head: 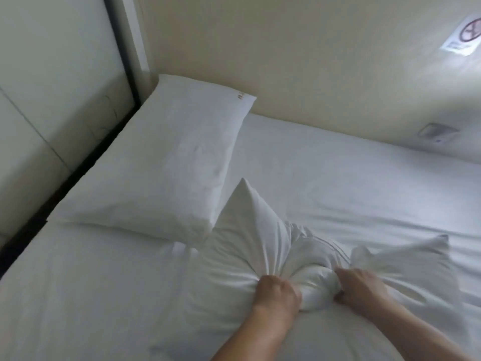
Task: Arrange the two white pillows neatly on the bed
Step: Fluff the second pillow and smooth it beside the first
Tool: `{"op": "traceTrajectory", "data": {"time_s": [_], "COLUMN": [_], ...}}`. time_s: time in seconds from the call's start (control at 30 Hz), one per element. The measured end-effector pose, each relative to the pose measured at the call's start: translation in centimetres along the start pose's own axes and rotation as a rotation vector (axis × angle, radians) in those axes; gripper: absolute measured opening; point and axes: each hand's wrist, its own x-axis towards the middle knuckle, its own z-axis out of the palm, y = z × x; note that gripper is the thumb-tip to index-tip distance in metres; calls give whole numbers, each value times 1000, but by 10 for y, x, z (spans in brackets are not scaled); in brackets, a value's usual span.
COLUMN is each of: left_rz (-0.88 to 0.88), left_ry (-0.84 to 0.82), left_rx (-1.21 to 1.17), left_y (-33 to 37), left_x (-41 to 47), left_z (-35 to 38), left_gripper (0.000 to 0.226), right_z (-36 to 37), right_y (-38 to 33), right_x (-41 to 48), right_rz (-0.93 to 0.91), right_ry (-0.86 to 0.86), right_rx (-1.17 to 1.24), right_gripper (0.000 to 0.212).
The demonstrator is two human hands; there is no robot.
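Observation:
One white pillow (166,162) lies flat at the bed's far left corner, against the wall and the headboard side. A second white pillow (250,246) sits in front of me, bunched and creased, its left corner pointing up beside the first pillow. My left hand (277,293) is closed on a fistful of its fabric. My right hand (361,287) grips the fabric just to the right, with a tight roll of cloth between the two hands. Both forearms enter from the bottom edge.
The white sheet of the bed (364,178) stretches right and toward me. A dark bed edge (86,162) and a pale panel run along the left. On the cream wall are a no-smoking sign (463,37) and a small switch (437,132).

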Motion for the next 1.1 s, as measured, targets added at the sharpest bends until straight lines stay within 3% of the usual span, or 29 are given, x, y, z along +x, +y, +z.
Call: {"op": "traceTrajectory", "data": {"time_s": [0.13,0.27,0.4,0.5,0.53,0.57,0.67,0.73,0.77,0.83,0.9,1.0,1.1], "left_rz": [7,35,145,234,280,329,342,219,118,-88,-203,-193,-125], "left_ry": [-2,-86,-395,-609,-549,-401,249,530,559,405,127,1,-61], "left_rx": [33,110,17,-578,-804,-982,-1255,-1095,-943,-627,-456,-331,-165], "left_y": [18,34,56,68,71,74,73,67,62,50,38,24,22], "left_x": [-67,-134,-210,-269,-289,-307,-335,-329,-320,-304,-303,-303,-283], "left_z": [-3,3,0,-22,-32,-43,-70,-69,-60,-16,49,122,141], "left_gripper": [30,34,25,19,20,24,32,34,33,35,60,93,132], "right_z": [11,24,8,-30,-40,-45,-32,-1,20,73,120,151,158], "right_y": [-30,-64,-101,-99,-95,-88,-61,-44,-37,-30,-28,-23,-22], "right_x": [-76,-167,-250,-319,-342,-361,-381,-367,-359,-351,-353,-355,-338], "right_rz": [29,36,-58,-122,-153,-183,-104,72,137,196,189,117,63], "right_ry": [200,317,-19,-325,-278,-125,466,485,405,200,36,-27,-74], "right_rx": [56,22,-49,445,605,721,810,675,602,528,500,432,441], "right_gripper": [58,46,50,54,49,46,40,36,33,38,51,62,106]}}
